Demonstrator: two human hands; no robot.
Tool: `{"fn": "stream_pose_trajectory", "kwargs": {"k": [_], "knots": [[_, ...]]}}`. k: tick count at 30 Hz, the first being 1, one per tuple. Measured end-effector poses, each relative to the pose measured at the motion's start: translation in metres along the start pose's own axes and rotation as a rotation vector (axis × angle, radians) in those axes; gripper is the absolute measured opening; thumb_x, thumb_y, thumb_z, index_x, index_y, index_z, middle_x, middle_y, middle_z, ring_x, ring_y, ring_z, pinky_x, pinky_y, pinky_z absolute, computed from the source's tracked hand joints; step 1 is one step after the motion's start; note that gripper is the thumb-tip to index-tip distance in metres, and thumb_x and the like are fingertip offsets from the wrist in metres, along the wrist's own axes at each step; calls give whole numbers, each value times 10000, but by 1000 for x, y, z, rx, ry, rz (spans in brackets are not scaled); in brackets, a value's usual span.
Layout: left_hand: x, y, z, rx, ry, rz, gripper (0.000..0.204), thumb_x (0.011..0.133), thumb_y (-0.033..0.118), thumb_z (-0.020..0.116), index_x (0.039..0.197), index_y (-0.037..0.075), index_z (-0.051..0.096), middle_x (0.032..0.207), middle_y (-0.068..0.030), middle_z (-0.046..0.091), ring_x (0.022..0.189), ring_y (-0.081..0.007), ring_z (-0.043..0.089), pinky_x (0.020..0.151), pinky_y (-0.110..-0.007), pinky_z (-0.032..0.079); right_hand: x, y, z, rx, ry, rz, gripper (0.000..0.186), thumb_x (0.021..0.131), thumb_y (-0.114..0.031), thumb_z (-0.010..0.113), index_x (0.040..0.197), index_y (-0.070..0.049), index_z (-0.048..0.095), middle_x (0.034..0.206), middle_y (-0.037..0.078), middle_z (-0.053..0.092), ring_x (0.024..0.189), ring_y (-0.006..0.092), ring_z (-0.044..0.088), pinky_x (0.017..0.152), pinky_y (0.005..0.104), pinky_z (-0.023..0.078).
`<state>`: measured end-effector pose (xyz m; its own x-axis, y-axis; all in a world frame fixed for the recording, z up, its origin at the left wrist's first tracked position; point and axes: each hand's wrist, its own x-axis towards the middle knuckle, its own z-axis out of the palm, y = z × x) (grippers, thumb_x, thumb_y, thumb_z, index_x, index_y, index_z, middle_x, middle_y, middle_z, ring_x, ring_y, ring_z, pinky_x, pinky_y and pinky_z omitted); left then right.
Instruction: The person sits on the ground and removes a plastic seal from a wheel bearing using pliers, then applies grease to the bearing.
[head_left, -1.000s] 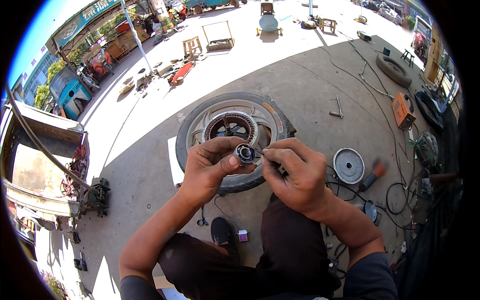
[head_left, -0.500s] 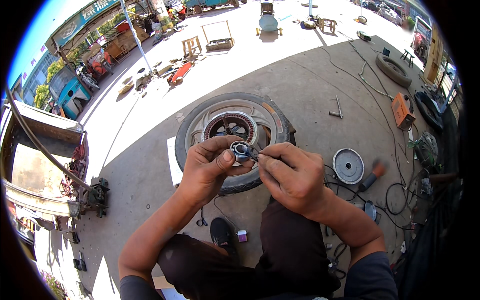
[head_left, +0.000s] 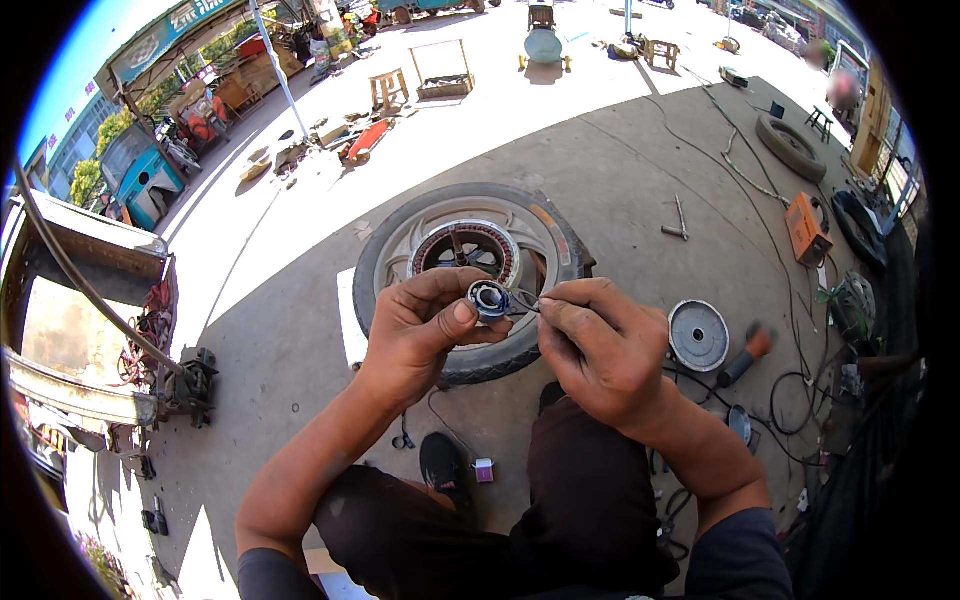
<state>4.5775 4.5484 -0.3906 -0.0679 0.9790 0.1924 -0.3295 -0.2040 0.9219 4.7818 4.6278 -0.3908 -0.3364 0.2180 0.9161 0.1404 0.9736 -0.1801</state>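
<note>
My left hand is closed around a small steel ball bearing, with its open face turned up between thumb and fingers. Just to the right, my right hand pinches a thin dark ring, which looks like the bearing's seal. The ring stands beside the bearing; whether they touch I cannot tell. Beyond and below both hands lies a spoked wheel with a tyre, flat on the ground. A hub motor's stator ring with a shaft sits at its centre, partly hidden by my left hand.
Right of the wheel are a round metal hub cover, an angle grinder and trailing cables. Farther off lie a T-handled wrench, an orange machine and a loose tyre. A small purple box rests near my shoe.
My right hand has drawn a little to the right, away from the bearing, and more of the thin dark ring now shows. The left hand keeps its hold on the bearing.
</note>
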Motion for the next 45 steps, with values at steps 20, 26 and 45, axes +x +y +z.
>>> {"fn": "stream_pose_trajectory", "kwargs": {"k": [20,26,45], "knots": [[-1,-3,1,83,-26,0,428,903,218,738,1215,-45,608,1046,-165,704,905,-253,725,825,-375,624,1,0,1,112,-54,75,209,738,29,717,938,-15,675,860,88,669,669,255,677,536,335,531],[0,-3,1,73,-21,9,423,903,223,738,1201,-48,610,1049,-162,705,912,-245,723,836,-373,623,1,-4,1,155,-74,91,210,741,29,724,940,-15,673,855,94,667,666,260,676,534,340,531],[0,-3,2,4,-41,-20,448,944,240,683,1258,-63,580,1073,-156,695,944,-247,714,859,-388,618,-5,-3,11,336,122,293,144,776,72,730,896,29,663,874,139,692,687,233,706,579,300,560]]}}
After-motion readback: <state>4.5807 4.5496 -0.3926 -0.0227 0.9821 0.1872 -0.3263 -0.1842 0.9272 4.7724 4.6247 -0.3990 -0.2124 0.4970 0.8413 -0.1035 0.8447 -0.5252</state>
